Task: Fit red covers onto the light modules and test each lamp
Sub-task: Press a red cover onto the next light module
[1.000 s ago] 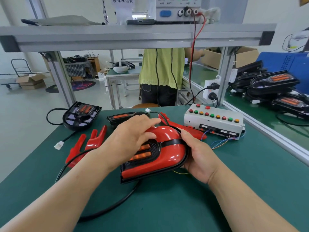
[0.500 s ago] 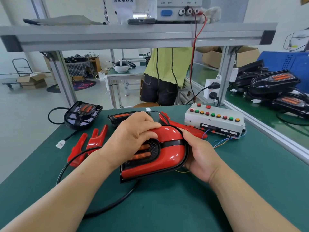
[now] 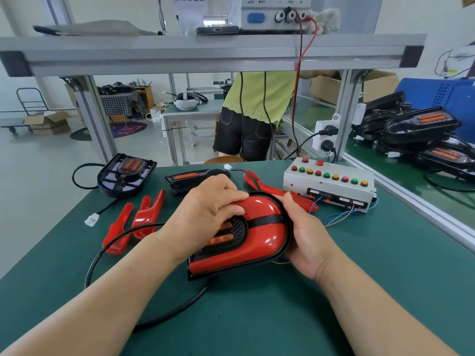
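A black light module with a glossy red cover on it lies tilted in the middle of the green table. My left hand lies over its upper left part, fingers curled onto the cover's top edge. My right hand grips the module's right rim, thumb on the rim's top. Two loose red covers lie to the left, another red cover behind. Bare modules sit at back left and back centre.
A white test box with coloured buttons stands at back right, thin wires trailing from it. A black cable loops from the module across the left side. More black modules are piled on the right bench. A person stands behind the table.
My left fingers have curled tighter over the cover's top. The module has barely shifted. The person behind has stepped slightly to the right.
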`<state>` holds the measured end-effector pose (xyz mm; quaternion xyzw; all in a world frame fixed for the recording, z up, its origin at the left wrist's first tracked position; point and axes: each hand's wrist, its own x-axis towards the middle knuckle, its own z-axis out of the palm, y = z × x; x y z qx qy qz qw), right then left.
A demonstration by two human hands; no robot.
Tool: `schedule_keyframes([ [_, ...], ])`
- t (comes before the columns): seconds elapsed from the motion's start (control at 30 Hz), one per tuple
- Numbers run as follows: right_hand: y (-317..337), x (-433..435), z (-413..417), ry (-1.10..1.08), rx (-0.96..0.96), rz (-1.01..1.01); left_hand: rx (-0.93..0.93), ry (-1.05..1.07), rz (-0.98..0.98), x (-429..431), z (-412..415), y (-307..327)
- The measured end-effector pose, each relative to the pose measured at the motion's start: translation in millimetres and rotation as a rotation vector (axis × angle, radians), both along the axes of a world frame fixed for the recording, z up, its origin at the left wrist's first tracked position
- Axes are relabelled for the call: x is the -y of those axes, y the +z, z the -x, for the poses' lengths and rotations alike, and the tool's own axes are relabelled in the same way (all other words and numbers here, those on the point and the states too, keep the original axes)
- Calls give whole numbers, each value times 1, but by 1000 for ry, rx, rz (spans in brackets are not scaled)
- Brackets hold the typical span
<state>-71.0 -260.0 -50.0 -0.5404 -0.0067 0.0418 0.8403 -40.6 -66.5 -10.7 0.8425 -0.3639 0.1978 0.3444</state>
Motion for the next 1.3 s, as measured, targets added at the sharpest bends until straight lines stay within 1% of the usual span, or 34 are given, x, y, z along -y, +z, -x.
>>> schedule_keyframes([
  [0.13,2,-3,1,3,12,63,64,-13,16,3,-1,-5],
  [0.27,-1,-7,1,-111,56,149,184,-54,-62,8,-4,-10],
  [0.37,-3,-6,0,-158,69,183,256,-11,-103,8,-9,-11],
  [0.4,-3,-6,-1,-173,68,181,246,27,-108,7,-11,-11],
  [0.43,-3,-5,-1,-182,63,176,177,75,-89,5,-12,-9],
  [0.53,-3,-1,-2,-173,25,151,-184,258,25,-14,-19,0],
  [0.6,-3,1,-2,-158,2,131,-435,309,50,-34,-24,3],
  [0.63,-3,2,-3,-155,-6,126,-591,287,69,-43,-24,3],
  [0.7,-4,2,-3,-149,-16,126,-880,174,122,-52,-23,-2],
  [0.77,-4,1,-4,-140,-19,123,-1025,42,205,-51,-21,-11],
  [0.9,-6,3,-4,-138,-14,101,-1223,-103,475,-38,-18,-13],
  [0.97,-7,3,-5,-138,-12,100,-1308,-171,577,-34,-14,-12],
  [1.13,-8,1,-4,-151,-10,85,-1282,-96,731,-25,-12,-17],
  [1.3,-7,-1,-4,-163,5,85,-1259,-56,781,-23,-14,-22],
])
